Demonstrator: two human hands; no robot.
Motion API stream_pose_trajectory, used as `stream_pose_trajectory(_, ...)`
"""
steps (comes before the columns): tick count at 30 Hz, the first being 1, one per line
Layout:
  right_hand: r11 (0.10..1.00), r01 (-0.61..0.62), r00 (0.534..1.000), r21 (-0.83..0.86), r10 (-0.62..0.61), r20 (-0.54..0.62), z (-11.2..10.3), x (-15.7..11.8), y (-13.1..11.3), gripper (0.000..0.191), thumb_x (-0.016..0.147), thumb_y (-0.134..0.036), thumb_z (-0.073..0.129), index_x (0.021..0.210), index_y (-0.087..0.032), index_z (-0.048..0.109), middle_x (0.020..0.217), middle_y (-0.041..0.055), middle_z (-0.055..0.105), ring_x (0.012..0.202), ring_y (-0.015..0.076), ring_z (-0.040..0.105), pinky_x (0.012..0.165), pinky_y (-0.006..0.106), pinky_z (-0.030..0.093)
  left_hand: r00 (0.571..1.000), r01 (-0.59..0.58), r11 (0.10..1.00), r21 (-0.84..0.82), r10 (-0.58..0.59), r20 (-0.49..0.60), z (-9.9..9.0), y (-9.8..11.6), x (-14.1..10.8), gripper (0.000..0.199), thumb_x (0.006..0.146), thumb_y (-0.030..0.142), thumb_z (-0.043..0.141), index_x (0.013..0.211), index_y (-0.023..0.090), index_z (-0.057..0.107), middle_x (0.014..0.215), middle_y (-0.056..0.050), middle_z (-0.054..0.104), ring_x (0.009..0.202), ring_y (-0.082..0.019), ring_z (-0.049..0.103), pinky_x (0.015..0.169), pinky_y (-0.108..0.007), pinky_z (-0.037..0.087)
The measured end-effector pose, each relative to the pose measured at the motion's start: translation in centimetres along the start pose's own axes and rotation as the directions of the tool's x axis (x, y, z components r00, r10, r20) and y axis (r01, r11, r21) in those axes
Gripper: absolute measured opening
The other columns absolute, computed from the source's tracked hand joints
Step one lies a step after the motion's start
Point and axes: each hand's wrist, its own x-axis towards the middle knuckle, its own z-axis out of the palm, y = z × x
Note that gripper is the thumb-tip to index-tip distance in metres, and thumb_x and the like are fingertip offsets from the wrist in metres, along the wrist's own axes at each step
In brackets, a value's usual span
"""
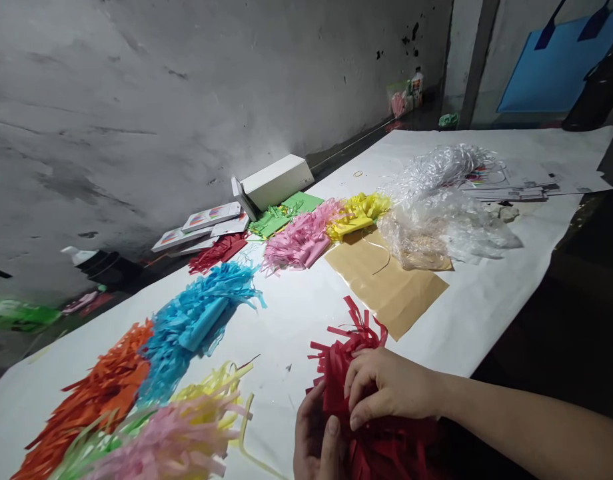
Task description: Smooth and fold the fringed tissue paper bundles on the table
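Well left of the grip lies an orange fringe (104, 377), and next to it a blue fringe (199, 320). Beyond these, the printed cards (211, 217) carry coloured pictures; their writing is too small to read. The left hand (315, 437) is curled around the near left side of the red fringe (336, 367) and holds it. The right hand (391, 387) rests upon this same fringe, fingers bent and thumb near; whether it pinches a strip, one cannot tell. Just beyond the grip is brown paper (386, 287); farther right, a bottle (417, 87) bears an unreadable label.
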Motion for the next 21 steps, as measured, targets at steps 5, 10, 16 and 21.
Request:
stream_pose_trajectory(5,1.000,-0.016,1.000,0.010,0.016,0.016,-0.14,0.03,0.02,0.034,0.078,-0.053,0.081,0.068,-0.020,0.079,0.082,0.0015,0.070,0.080,0.0167,0.065,0.086,0.027,0.048,1.000,-0.020,1.000,0.019,0.020,-0.008,-0.22,-0.20,0.21,0.051,0.070,0.053,0.081,0.111,0.024,0.070,0.116,-0.008,0.072,0.114,-0.029,0.066,0.093,-0.032,0.054)
stream_pose_trajectory(10,1.000,-0.027,1.000,0.004,0.027,0.008,-0.12,0.01,0.17,0.027,0.077,-0.046,0.083,0.068,-0.020,0.078,0.083,0.0008,0.070,0.082,0.0169,0.065,0.092,0.029,0.048,1.000,-0.010,1.000,0.017,0.011,-0.019,-0.01,-0.07,0.03,0.052,0.070,0.054,0.081,0.112,0.025,0.070,0.116,-0.008,0.072,0.112,-0.027,0.066,0.092,-0.031,0.054)
stream_pose_trajectory(16,1.000,0.004,1.000,-0.016,-0.004,-0.005,-0.09,0.00,0.18,0.024,0.080,-0.040,0.082,0.067,-0.020,0.077,0.081,0.0001,0.071,0.081,0.0164,0.065,0.097,0.031,0.045,1.000,-0.005,1.000,0.000,0.005,-0.013,0.18,0.04,-0.04,0.050,0.070,0.054,0.081,0.110,0.026,0.070,0.114,-0.006,0.072,0.112,-0.025,0.065,0.093,-0.029,0.053)
stream_pose_trajectory(21,0.982,0.125,0.991,-0.141,-0.130,-0.023,0.55,-0.27,0.37,0.015,0.075,-0.016,0.083,0.067,-0.018,0.070,0.082,-0.0013,0.073,0.080,0.0150,0.067,0.104,0.035,0.038,0.999,-0.035,0.998,0.057,0.037,-0.026,0.14,0.15,-0.06,0.048,0.074,0.054,0.078,0.110,0.024,0.070,0.114,-0.007,0.072,0.117,-0.029,0.064,0.096,-0.033,0.052)
